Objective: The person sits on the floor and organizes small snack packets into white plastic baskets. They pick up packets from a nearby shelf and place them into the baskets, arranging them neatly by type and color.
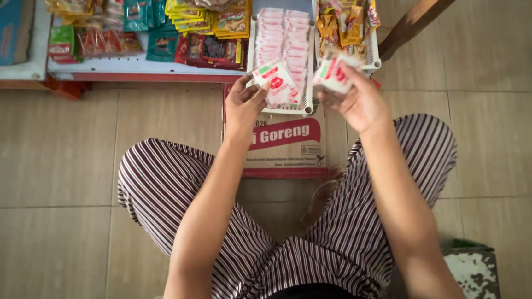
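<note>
A low shelf (146, 73) full of colourful snack packs (205, 21) stands in front, with a cardboard box (288, 148) under a white tray (288, 110). The left hand (243, 104) pinches one small packet (278, 82) over the tray, and the right hand (357, 101) grips a bunch of packets (333, 73) just beside it.

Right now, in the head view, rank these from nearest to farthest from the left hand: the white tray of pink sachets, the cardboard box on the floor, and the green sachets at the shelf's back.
From the left hand:
1. White tray of pink sachets, just right of the fingers.
2. Cardboard box, below the hand on the floor.
3. Green sachets, far up-left on the shelf.
</note>
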